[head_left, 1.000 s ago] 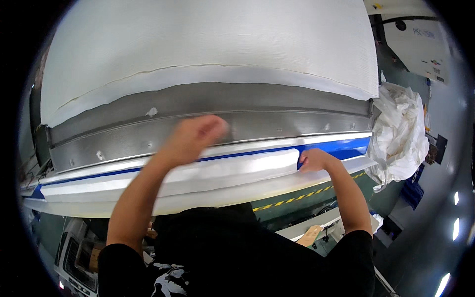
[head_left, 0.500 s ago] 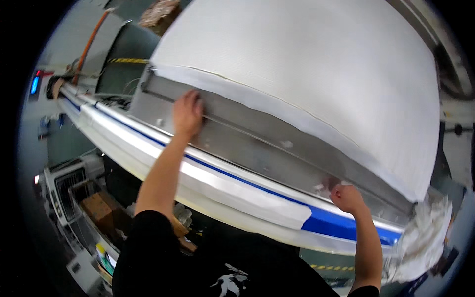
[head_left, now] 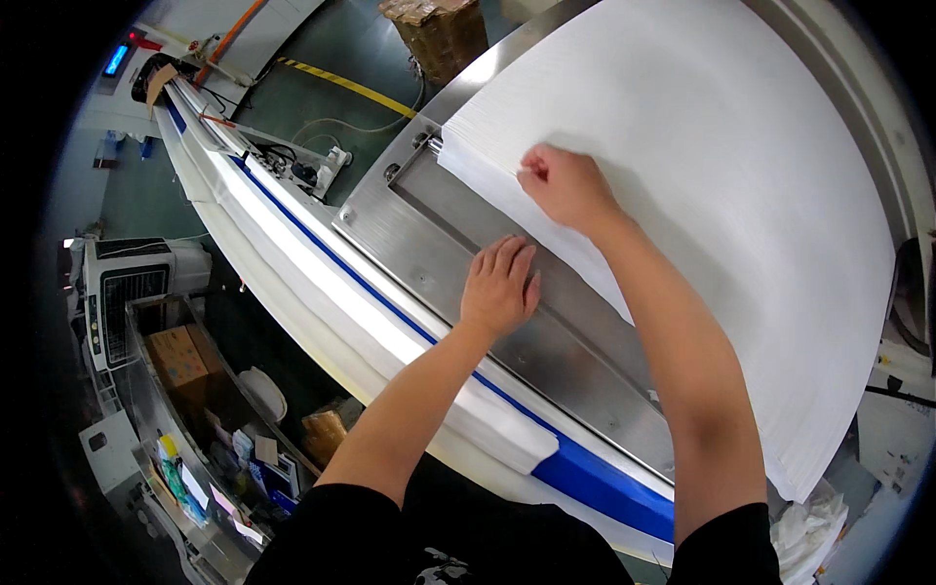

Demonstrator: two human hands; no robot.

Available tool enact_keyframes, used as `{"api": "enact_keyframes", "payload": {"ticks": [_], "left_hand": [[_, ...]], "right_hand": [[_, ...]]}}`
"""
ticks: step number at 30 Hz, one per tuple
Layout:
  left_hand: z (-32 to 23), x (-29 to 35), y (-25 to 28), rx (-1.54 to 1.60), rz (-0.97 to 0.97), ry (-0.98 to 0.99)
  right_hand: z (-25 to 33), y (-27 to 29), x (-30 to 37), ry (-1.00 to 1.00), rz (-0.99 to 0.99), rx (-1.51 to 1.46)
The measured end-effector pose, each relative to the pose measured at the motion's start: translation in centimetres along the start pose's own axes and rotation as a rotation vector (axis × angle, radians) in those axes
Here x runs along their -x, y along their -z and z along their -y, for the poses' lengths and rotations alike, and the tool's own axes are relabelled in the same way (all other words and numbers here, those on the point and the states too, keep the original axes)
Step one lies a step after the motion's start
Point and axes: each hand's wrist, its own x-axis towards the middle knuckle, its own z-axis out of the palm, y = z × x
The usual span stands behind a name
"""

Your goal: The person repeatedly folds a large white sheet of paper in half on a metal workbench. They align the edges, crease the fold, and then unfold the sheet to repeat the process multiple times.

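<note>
A broad white sheet (head_left: 741, 146), with layers showing along its near edge, covers much of a metal table (head_left: 390, 234). Over that edge is my right hand (head_left: 570, 190), its fingers curled into a pinch; whatever they grip, if anything, is hidden. My left hand (head_left: 499, 288) lies palm down on the bare metal just in front of the sheet, fingers stretched out and nothing held. The hands are close but apart.
A long padded rail (head_left: 322, 283) with white wrapping and a blue stripe (head_left: 604, 478) runs along the table's near side. Beyond stands a cardboard box (head_left: 439, 39). To the left are an air cooler (head_left: 136, 283) and a bin (head_left: 146, 317) of boxes. Crumpled plastic (head_left: 809, 526) hangs at the right.
My right hand has swung from the metal at the right up and left to the sheet's edge. My left hand now rests further right in the picture. The view has turned left.
</note>
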Motion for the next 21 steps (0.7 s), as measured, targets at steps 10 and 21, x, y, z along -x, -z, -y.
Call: {"api": "enact_keyframes", "payload": {"ticks": [10, 21], "left_hand": [[0.3, 0.0, 0.4, 0.059, 0.024, 0.055], [8.8, -9.1, 3.9, -0.161, -0.225, -0.026]], "right_hand": [[0.9, -2.2, -5.8, -0.081, -0.054, 0.145], [0.3, -2.0, -5.6, -0.06, -0.144, 0.23]]}}
